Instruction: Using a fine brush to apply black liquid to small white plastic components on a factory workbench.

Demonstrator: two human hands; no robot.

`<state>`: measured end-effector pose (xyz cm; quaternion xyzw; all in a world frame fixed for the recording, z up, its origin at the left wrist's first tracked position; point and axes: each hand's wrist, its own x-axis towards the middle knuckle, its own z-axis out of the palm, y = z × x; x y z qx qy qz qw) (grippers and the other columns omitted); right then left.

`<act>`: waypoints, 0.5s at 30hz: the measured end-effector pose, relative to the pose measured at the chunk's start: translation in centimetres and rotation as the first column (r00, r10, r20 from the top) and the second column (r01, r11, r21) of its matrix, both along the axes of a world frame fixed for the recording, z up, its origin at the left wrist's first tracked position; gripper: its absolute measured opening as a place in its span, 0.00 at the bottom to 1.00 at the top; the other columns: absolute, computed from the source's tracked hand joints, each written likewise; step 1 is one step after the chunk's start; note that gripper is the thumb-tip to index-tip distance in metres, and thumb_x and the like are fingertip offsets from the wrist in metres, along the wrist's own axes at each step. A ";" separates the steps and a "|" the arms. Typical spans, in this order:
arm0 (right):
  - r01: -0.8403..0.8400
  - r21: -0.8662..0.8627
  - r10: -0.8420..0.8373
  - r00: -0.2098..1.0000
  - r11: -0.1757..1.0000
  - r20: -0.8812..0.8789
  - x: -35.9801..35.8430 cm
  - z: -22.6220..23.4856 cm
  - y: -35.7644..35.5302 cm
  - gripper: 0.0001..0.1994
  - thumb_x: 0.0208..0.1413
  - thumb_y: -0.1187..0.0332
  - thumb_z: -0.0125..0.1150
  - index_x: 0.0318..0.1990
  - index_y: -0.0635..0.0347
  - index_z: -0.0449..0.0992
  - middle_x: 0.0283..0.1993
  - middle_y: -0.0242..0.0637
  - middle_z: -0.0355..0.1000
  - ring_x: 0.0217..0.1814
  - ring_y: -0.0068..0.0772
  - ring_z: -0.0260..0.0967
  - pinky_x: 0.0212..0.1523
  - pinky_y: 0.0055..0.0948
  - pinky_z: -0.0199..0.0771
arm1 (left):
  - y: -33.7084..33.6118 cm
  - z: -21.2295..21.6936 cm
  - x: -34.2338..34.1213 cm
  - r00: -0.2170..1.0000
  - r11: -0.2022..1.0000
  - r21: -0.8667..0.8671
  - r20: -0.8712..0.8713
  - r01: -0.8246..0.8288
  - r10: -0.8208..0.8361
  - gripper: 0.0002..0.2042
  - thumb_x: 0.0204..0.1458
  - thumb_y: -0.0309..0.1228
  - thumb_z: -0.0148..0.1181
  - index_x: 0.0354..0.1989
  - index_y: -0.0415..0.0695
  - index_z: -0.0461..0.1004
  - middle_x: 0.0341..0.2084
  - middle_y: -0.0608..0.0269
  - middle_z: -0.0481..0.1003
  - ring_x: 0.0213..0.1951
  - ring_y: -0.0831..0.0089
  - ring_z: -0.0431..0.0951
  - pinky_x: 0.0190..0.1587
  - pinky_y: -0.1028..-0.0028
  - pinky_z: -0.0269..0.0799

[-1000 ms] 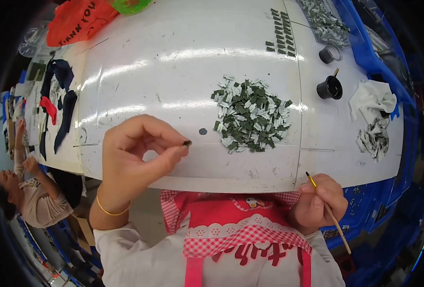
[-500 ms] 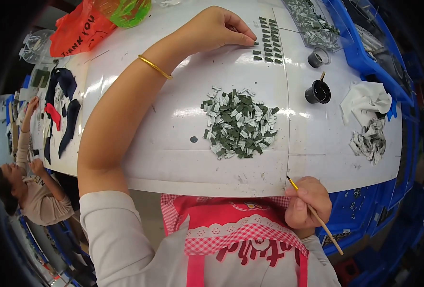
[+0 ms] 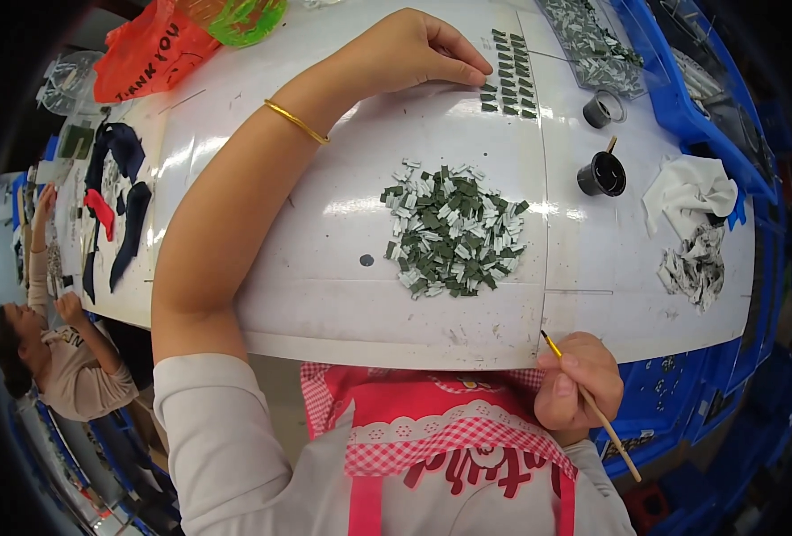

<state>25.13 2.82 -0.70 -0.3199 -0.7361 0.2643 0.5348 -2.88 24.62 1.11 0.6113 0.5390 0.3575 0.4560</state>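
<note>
My left hand reaches to the far side of the table. Its thumb and forefinger are pinched together at a small dark green piece, at the left edge of neat rows of similar pieces. Close to the near table edge, my right hand is closed round a thin paintbrush. The brush's dark tip points up and left, above the tabletop. Between the hands lies a loose pile of small dark green and pale pieces.
Right of the pile stand a cup of black paint with a stick and a smaller dark cup. Beyond are crumpled cloths, a clear bag of pieces and blue crates. A co-worker sits at left.
The whole view has shifted slightly, moving the table and its things a little to the right. Both hands keep nearly the same pose, with the left fingers still at the rows' edge.
</note>
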 end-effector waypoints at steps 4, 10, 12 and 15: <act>-0.002 0.001 0.002 1.000 1.000 -0.012 -0.2 0.0 0.0 0.13 0.44 0.80 0.53 0.41 0.60 0.69 0.29 0.39 0.75 0.23 0.30 0.66 0.30 0.29 0.73 | -2.2 1.4 -2.3 0.997 0.997 0.008 0.023 -0.071 0.071 0.10 0.51 0.30 0.64 0.38 0.38 0.79 0.31 0.63 0.79 0.30 0.81 0.74 0.37 0.84 0.69; 0.019 0.036 -0.018 1.000 0.999 -0.014 -0.1 -0.3 0.0 0.14 0.44 0.80 0.53 0.41 0.61 0.70 0.29 0.39 0.75 0.23 0.30 0.66 0.30 0.29 0.73 | -11.0 3.7 -4.6 0.999 0.984 -0.172 0.021 -0.042 0.046 0.07 0.52 0.27 0.63 0.36 0.38 0.78 0.28 0.67 0.76 0.29 0.83 0.69 0.36 0.86 0.66; 0.005 0.053 -0.003 1.000 0.999 -0.027 -0.3 -0.3 0.0 0.14 0.43 0.81 0.53 0.40 0.62 0.70 0.29 0.39 0.75 0.23 0.30 0.66 0.30 0.29 0.73 | -14.7 3.6 -4.9 0.998 0.978 -0.201 -0.026 -0.055 0.051 0.05 0.51 0.25 0.63 0.35 0.38 0.77 0.28 0.66 0.76 0.28 0.83 0.68 0.36 0.86 0.65; 0.060 0.059 -0.058 0.997 0.996 -0.042 -0.5 -0.5 -0.1 0.13 0.43 0.82 0.52 0.39 0.62 0.71 0.28 0.39 0.75 0.23 0.29 0.66 0.29 0.27 0.72 | -17.9 2.6 -4.1 0.994 0.992 -0.094 -0.084 -0.084 0.076 0.05 0.50 0.24 0.64 0.34 0.38 0.77 0.27 0.67 0.74 0.28 0.83 0.67 0.35 0.85 0.65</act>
